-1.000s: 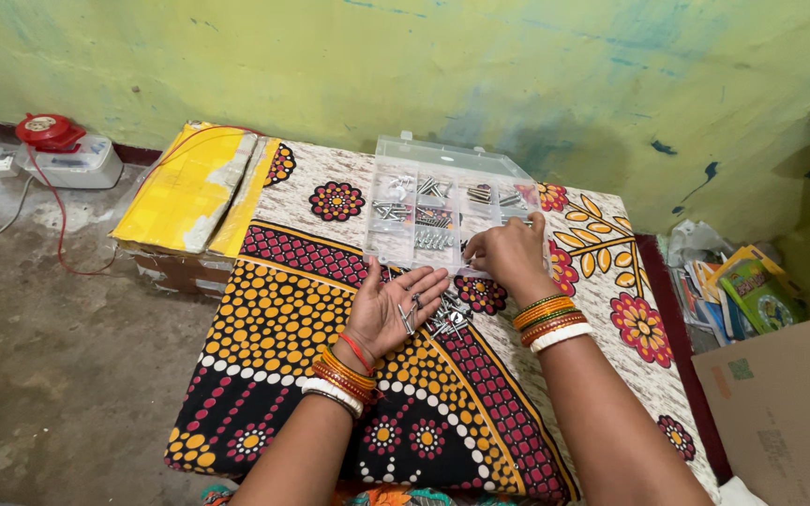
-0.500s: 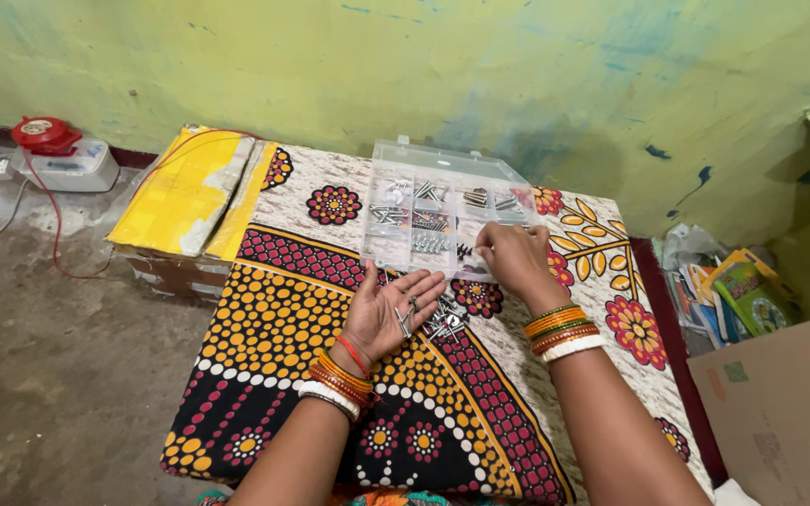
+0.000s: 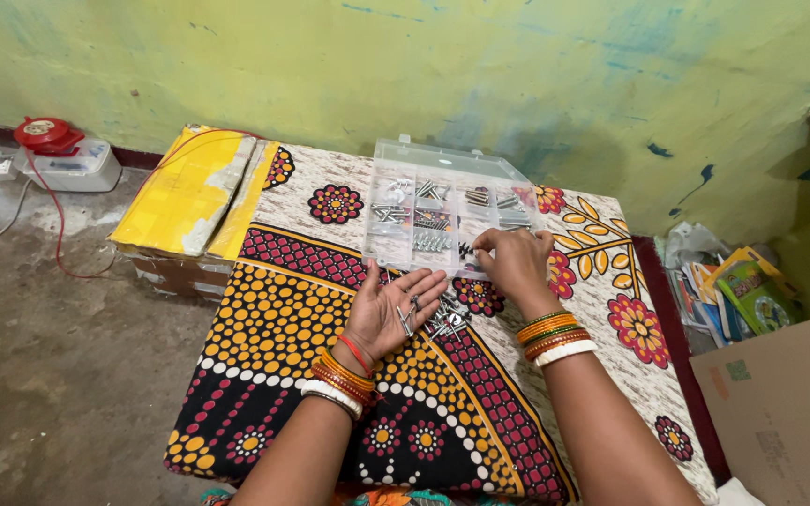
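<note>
Two hands worked beside a clear plastic compartment box [image 3: 442,211] that sat on a worktop draped in a patterned cloth [image 3: 283,319] of orange dots, red flowers and black bands. The box, its lid raised toward the green wall behind it, held small metal screws sorted into separate cells. Left of the box, a flat yellow package [image 3: 189,187] with worn, peeling edges lay on a cardboard carton. Farther left of the box, on the concrete floor, a red reel [image 3: 41,133] rested on a white rectangular unit, with a red cord trailing from it. Right of the box, beyond the worktop's edge, colourful printed packets [image 3: 742,286] were heaped on the floor, and a brown cardboard carton [image 3: 789,412] stood in front of them.

The left hand [image 3: 388,309] lay fully open, palm up, just in front of the box, with a few loose screws [image 3: 409,313] resting on palm and fingers. More screws [image 3: 447,321] sat in a small pile on the cloth just beside that hand. The right hand [image 3: 516,264] was curled, its fingertips pinched together at the box's near edge; what the fingertips held could not be made out. Orange, green and white bangles circled both wrists.
</note>
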